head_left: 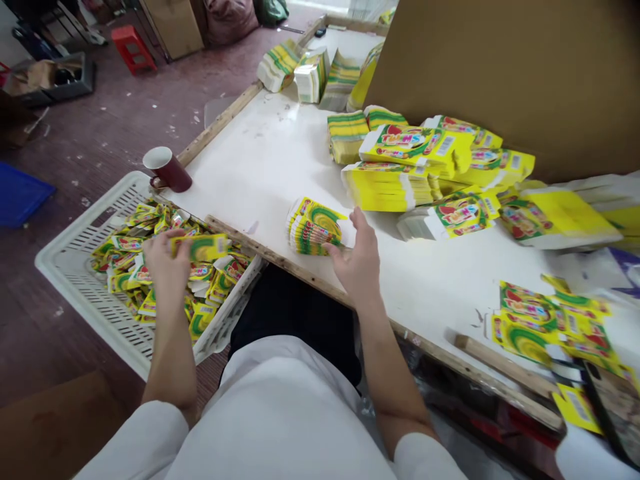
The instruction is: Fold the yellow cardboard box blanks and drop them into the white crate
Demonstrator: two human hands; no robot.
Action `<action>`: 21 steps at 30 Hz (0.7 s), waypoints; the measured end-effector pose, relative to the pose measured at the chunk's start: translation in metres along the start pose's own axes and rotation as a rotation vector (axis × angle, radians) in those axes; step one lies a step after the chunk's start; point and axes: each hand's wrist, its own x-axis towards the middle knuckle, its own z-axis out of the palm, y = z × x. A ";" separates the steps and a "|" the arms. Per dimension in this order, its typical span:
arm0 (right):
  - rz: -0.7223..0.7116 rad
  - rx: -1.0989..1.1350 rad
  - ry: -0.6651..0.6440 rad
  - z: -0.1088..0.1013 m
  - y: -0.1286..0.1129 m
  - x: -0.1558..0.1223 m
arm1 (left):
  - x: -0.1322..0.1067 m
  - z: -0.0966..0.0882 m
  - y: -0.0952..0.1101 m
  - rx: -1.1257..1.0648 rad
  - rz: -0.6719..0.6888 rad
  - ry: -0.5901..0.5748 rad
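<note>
My left hand (167,263) pinches a small yellow-and-green carton (203,248), held above a white plastic basket (85,267) heaped with similar cartons (145,270). On the white tabletop, near its wooden edge, lies a fanned stack of flat cartons (315,227) printed yellow, green and red. At the right end of that stack is my right hand (357,260), its thumb and fingers spread about the white flaps. The thumb touches the stack's lower edge. It does not appear to close on the cartons.
A maroon mug (173,172) stands at the table's left corner, beside the basket. Bundles of flat cartons (415,150) lie before a large brown cardboard panel (505,80). Loose cartons (530,317) and a wooden strip (505,367) lie at right. A red stool (134,50) stands on the floor.
</note>
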 end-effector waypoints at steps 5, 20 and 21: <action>0.069 -0.172 -0.041 0.007 0.015 0.010 | 0.007 -0.003 -0.018 0.146 0.076 0.284; 0.116 -0.165 0.018 0.002 -0.004 0.008 | -0.097 0.081 0.052 -0.803 -0.085 -0.417; 0.117 -0.107 0.026 0.000 -0.011 0.003 | -0.103 0.083 0.056 -0.884 -0.113 -0.428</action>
